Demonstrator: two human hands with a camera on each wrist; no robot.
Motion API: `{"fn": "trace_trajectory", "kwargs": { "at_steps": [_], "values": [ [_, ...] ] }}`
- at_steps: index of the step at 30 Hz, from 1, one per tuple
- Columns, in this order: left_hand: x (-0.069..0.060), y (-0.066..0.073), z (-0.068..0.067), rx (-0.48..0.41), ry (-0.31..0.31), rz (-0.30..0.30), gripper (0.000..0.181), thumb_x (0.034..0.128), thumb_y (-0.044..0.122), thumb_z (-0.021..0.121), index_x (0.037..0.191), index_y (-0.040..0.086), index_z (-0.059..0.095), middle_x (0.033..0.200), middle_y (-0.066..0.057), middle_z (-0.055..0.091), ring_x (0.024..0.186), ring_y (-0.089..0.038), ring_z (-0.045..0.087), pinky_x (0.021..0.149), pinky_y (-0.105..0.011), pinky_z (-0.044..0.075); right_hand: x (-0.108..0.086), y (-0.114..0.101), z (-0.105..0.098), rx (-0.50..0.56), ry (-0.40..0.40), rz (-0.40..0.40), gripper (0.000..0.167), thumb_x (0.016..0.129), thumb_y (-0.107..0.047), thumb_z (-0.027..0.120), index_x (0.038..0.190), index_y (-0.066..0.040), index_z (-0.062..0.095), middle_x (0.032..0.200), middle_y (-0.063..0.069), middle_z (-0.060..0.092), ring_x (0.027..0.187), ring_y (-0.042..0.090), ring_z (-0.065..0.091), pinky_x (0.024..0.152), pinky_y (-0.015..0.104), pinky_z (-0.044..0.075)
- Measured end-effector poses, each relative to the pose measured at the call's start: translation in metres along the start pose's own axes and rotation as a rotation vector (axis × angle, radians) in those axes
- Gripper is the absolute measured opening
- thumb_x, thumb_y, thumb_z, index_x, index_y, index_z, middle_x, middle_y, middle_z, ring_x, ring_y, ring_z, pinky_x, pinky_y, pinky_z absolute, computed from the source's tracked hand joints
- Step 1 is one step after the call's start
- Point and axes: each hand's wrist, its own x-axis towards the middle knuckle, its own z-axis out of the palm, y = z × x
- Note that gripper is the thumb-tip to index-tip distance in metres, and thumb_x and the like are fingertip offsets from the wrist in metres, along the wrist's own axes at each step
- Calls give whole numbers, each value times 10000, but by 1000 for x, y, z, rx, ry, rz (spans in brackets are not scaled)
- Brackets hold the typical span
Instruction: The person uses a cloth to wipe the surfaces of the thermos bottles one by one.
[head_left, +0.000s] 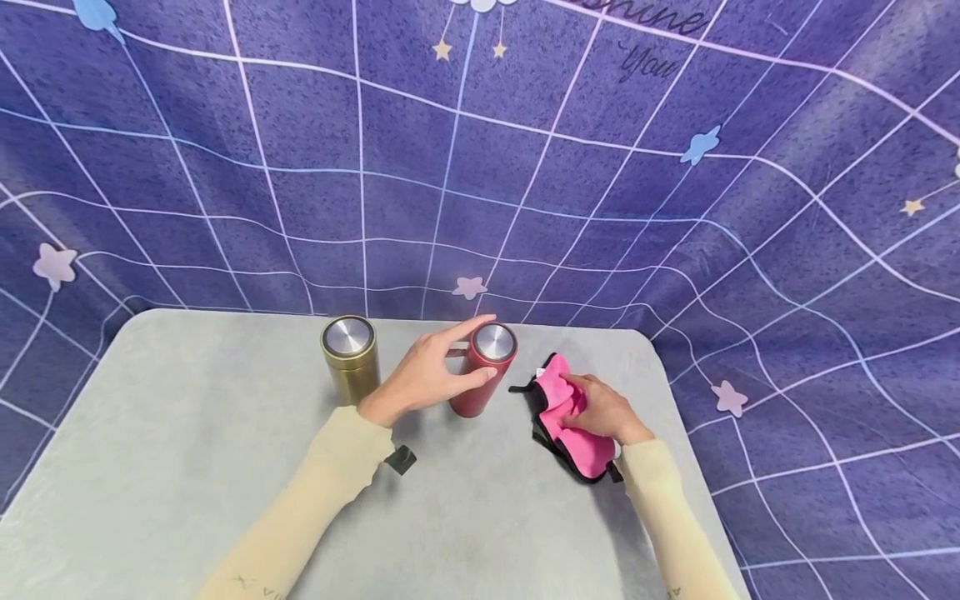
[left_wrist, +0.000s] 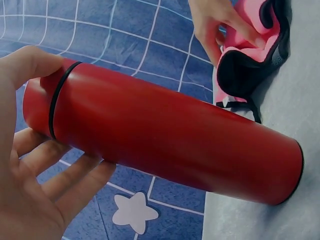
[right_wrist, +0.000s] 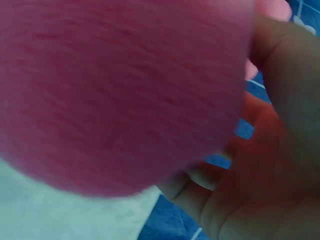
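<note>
A red thermos (head_left: 480,375) with a silver-topped lid stands upright on the table. My left hand (head_left: 429,371) holds it near the top, thumb on one side and fingers on the other; the left wrist view shows the thumb at the lid (left_wrist: 40,100), above a black ring. To the right, a soft pink fabric piece with black edging (head_left: 581,437) lies crumpled on the table. My right hand (head_left: 600,408) grips a fold of it between thumb and fingers. Pink fuzzy cloth (right_wrist: 115,100) fills much of the right wrist view and hides some fingertips.
A gold thermos (head_left: 352,367) stands left of the red one, partly behind my left wrist. Both stand on a pale grey table (head_left: 187,467). A purple-blue curtain (head_left: 405,208) with a grid and stars hangs behind the table and along its right side.
</note>
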Motion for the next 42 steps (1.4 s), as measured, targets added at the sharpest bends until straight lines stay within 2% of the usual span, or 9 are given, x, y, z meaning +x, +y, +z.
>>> {"fn": "trace_trajectory", "kwargs": {
  "at_steps": [4, 8, 11, 15, 18, 24, 27, 36, 42],
  "values": [
    [1, 2, 2, -16, 15, 14, 743, 875, 397, 870, 1555, 333, 577, 1404, -3, 713, 1239, -227, 708, 1071, -508, 573, 0, 3, 6, -24, 75, -11, 738, 789, -151, 930, 1452, -18, 636, 1312, 242, 677, 1178, 446, 677, 956, 639, 592],
    [1, 2, 2, -47, 35, 12, 722, 844, 372, 902, 1509, 331, 626, 1355, 4, 737, 1205, -213, 725, 1048, -496, 595, 2, 3, 9, -37, 153, -17, 536, 815, -82, 879, 1326, -30, 726, 1161, 180, 719, 1018, 399, 705, 840, 608, 613],
    [0, 3, 2, -85, 39, 3, 716, 828, 341, 922, 1488, 336, 645, 1347, 14, 738, 1193, -193, 730, 1030, -440, 614, 4, 5, 13, -30, 209, -15, 415, 826, -45, 812, 1239, -56, 772, 1068, 127, 729, 892, 341, 682, 737, 557, 595],
    [-1, 3, 2, -125, 41, -13, 710, 822, 301, 935, 1474, 342, 657, 1338, 34, 737, 1192, -165, 727, 997, -347, 626, 3, 11, 17, 15, 271, -1, 360, 835, -19, 782, 1192, -67, 791, 1031, 104, 732, 820, 294, 632, 665, 482, 533],
    [-2, 3, 2, -133, 45, -19, 708, 818, 300, 937, 1467, 353, 661, 1337, 46, 736, 1188, -156, 727, 987, -331, 628, 1, 15, 20, 66, 302, 21, 348, 841, -2, 783, 1184, -54, 792, 1029, 121, 736, 826, 304, 634, 674, 469, 526],
    [-3, 3, 2, -150, 50, -3, 707, 815, 266, 941, 1465, 328, 669, 1352, 34, 732, 1182, -156, 730, 984, -316, 628, -4, 18, 20, 192, 351, 81, 322, 853, 26, 731, 1167, -18, 787, 1075, 178, 775, 925, 378, 704, 817, 542, 593],
    [-4, 4, 2, -158, 60, 3, 704, 813, 240, 942, 1460, 312, 676, 1367, 28, 726, 1196, -161, 723, 986, -307, 625, -6, 18, 19, 247, 373, 88, 289, 859, 32, 729, 1141, -1, 786, 1045, 185, 785, 919, 362, 709, 847, 521, 595],
    [-7, 4, 3, -179, 64, 11, 697, 812, 207, 944, 1456, 275, 686, 1417, 20, 701, 1259, -166, 688, 989, -283, 619, -17, 20, 17, 330, 391, 130, 229, 851, 30, 754, 1068, -22, 806, 814, 76, 736, 742, 182, 604, 685, 265, 497],
    [-5, 5, 4, -181, 59, 26, 685, 816, 206, 938, 1449, 290, 689, 1423, 14, 697, 1273, -153, 675, 989, -283, 619, -24, 12, 12, 441, 380, 154, 172, 868, 35, 750, 1018, -34, 796, 783, 46, 672, 730, 154, 556, 654, 218, 454]
  ]
}}
